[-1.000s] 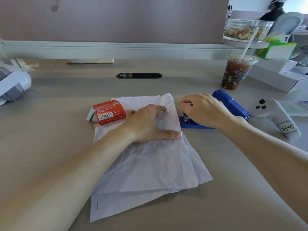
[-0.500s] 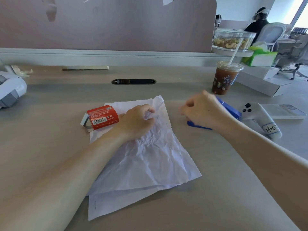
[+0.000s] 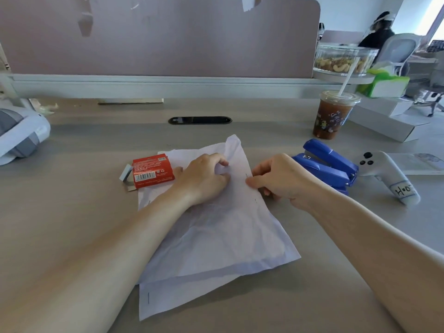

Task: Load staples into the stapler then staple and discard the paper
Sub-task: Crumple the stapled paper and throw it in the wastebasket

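Crumpled white paper [image 3: 216, 239], two sheets stacked, lies in the middle of the desk. My left hand [image 3: 204, 179] presses on its upper part with the fingers curled into the paper. At the paper's right edge, beside a staple, my right hand [image 3: 278, 181] pinches the sheet between thumb and forefinger. The blue stapler [image 3: 329, 167] rests on the desk just right of that hand, untouched. A red staple box [image 3: 152, 170] lies left of the paper, with a grey strip of staples [image 3: 126, 173] at its left end.
An iced drink with a straw [image 3: 332, 116] stands behind the stapler. A white game controller [image 3: 386, 174] lies to its right, white boxes [image 3: 386, 121] further back. A white and grey device [image 3: 19, 133] sits at the far left. A partition wall closes the desk's back.
My right hand has let go of the stapler and moved left onto the paper's edge. The stapler now lies free on the desk. My left hand's fingers have curled into the paper.
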`<action>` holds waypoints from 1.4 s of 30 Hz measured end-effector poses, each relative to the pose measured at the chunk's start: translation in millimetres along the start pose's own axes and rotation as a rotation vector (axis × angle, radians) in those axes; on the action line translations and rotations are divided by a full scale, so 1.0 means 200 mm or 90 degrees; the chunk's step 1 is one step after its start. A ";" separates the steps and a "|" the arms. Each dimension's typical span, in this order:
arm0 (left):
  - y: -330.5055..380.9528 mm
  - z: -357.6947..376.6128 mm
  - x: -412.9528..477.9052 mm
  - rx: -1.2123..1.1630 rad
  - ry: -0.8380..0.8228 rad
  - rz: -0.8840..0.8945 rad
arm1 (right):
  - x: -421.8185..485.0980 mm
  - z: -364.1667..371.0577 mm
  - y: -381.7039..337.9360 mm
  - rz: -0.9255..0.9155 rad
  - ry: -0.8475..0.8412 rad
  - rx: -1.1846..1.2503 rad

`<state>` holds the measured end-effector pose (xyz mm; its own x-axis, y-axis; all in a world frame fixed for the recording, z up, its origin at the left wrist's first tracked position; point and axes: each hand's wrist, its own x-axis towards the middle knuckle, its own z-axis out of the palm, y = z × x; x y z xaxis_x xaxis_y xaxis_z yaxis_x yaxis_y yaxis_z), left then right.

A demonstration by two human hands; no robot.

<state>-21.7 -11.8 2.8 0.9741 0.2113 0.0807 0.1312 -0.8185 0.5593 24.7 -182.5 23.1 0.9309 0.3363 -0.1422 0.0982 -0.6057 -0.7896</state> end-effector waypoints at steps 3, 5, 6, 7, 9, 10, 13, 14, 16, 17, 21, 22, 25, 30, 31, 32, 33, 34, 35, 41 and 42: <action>-0.02 -0.03 0.01 0.012 0.023 -0.046 | 0.01 -0.02 0.01 0.009 0.004 -0.022; -0.05 -0.05 0.02 0.017 0.036 -0.075 | 0.01 -0.06 0.02 0.013 0.028 -0.001; -0.06 -0.06 0.02 0.021 0.043 -0.084 | 0.02 -0.09 0.03 0.013 0.040 0.011; -0.07 -0.06 0.03 0.025 0.049 -0.092 | 0.01 -0.11 0.03 0.014 0.047 0.020; -0.08 -0.06 0.03 0.037 0.052 -0.107 | 0.01 -0.15 0.04 0.010 0.052 0.026; -0.08 -0.06 0.03 0.043 0.048 -0.113 | 0.00 -0.17 0.05 -0.001 0.056 0.028; -0.10 -0.06 0.04 0.047 0.037 -0.127 | -0.02 -0.26 0.07 -0.055 0.094 0.007; -0.09 -0.06 0.04 0.048 0.047 -0.129 | -0.04 -0.29 0.06 -0.077 0.101 -0.009; -0.06 -0.07 0.03 0.070 0.110 -0.110 | -0.07 -0.36 0.04 -0.120 0.075 -0.044; -0.04 -0.07 0.02 0.076 0.155 -0.084 | -0.10 -0.40 0.03 -0.133 0.047 -0.064; 0.08 -0.11 -0.04 -0.056 0.265 0.078 | -0.15 -0.49 0.01 -0.163 -0.054 -0.133; 0.11 -0.13 -0.06 -0.094 0.250 0.101 | -0.16 -0.50 0.01 -0.174 -0.070 -0.140; 0.20 -0.15 -0.09 -0.200 0.162 0.111 | -0.18 -0.50 0.03 -0.205 -0.099 -0.145; 0.20 -0.13 -0.09 -0.154 0.158 0.112 | -0.17 -0.43 0.10 -0.251 -0.035 -0.140; 0.20 -0.12 -0.09 -0.146 0.170 0.122 | -0.17 -0.42 0.12 -0.251 -0.026 -0.126; 0.20 -0.11 -0.09 -0.146 0.183 0.130 | -0.17 -0.40 0.14 -0.248 -0.022 -0.100; 0.20 -0.11 -0.09 -0.149 0.195 0.142 | -0.17 -0.39 0.15 -0.248 -0.011 -0.074; 0.20 -0.10 -0.09 -0.149 0.205 0.161 | -0.17 -0.38 0.17 -0.249 0.016 -0.056; 0.20 -0.10 -0.09 -0.143 0.214 0.191 | -0.16 -0.36 0.19 -0.251 0.052 -0.051; 0.20 -0.09 -0.12 -0.096 0.213 0.477 | -0.13 -0.35 0.24 -0.263 0.202 -0.042; 0.20 -0.08 -0.13 -0.067 0.200 0.536 | -0.13 -0.35 0.25 -0.265 0.220 -0.033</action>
<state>-44.5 -41.6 35.4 0.6428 -0.2867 0.7104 -0.6349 -0.7183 0.2846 29.9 -272.1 30.2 0.8706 0.3033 0.3874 0.4917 -0.5099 -0.7059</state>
